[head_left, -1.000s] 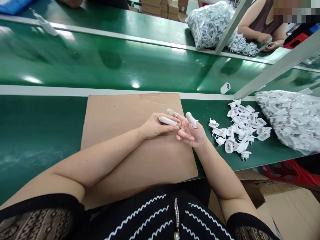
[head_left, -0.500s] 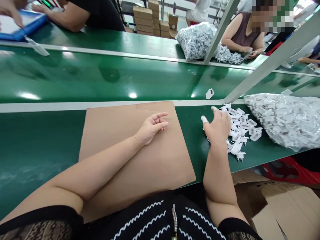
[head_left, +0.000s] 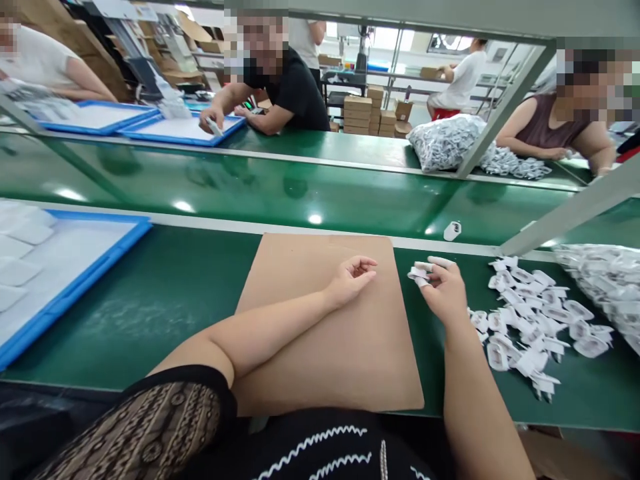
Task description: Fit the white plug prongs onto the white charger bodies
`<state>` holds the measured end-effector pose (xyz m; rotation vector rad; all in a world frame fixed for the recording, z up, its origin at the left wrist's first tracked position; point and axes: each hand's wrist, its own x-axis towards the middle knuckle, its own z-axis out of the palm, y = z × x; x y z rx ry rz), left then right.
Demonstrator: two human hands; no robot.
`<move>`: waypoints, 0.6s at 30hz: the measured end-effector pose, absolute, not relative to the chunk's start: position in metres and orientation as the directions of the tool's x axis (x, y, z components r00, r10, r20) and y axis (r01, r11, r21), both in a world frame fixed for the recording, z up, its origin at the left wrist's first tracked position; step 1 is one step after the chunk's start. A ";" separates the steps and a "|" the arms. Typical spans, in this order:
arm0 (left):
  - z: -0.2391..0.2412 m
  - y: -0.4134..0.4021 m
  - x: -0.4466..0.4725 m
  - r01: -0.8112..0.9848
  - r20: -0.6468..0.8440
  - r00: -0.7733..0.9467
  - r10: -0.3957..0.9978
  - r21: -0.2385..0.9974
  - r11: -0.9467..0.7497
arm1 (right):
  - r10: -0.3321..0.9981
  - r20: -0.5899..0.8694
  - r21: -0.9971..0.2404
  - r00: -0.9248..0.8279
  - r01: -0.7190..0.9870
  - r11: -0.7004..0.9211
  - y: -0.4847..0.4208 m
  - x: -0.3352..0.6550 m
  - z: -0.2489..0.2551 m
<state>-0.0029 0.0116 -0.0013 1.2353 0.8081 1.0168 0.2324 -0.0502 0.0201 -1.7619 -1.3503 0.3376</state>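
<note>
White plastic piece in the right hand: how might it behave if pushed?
The white plastic piece looks light, pinched in the right hand. It seems stiff: no bend shows. Set down, it would probably slide or tip rather than roll, as similar pieces in the pile have uneven, jutting shapes.

Green-topped benches (head_left: 190, 287) flank a glossy green strip (head_left: 350, 193) reflecting spots of light (head_left: 315, 219); beyond a slanting grey post (head_left: 507, 110), stacked brown cartons (head_left: 357, 113) and bright windows (head_left: 406, 40).
</note>
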 end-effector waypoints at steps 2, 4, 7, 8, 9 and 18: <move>-0.004 0.011 -0.003 -0.120 0.078 0.300 0.951 0.992 -0.044 | 0.897 0.207 -0.863 0.392 0.504 -0.021 -0.049 0.219 0.022; -0.007 0.011 -0.002 -0.098 0.073 0.272 0.960 0.994 -0.048 | 0.923 0.067 -0.955 0.380 0.291 -0.051 -0.048 0.210 0.025; -0.007 0.013 -0.003 -0.098 0.025 0.249 0.968 0.995 0.000 | 0.946 -0.101 -0.994 0.309 -0.061 -0.086 -0.048 0.203 0.029; -0.005 0.014 -0.004 -0.088 -0.005 0.256 0.967 0.996 0.029 | 0.949 -0.128 -0.984 0.287 -0.155 -0.086 -0.048 0.202 0.030; -0.003 0.016 -0.004 -0.069 -0.047 0.270 0.962 0.995 0.068 | 0.954 -0.144 -0.970 0.265 -0.228 -0.083 -0.048 0.201 0.031; 0.030 0.081 0.018 0.195 -0.214 0.225 0.951 0.966 0.171 | 0.961 -0.152 -0.902 0.231 -0.431 -0.039 -0.046 0.201 0.031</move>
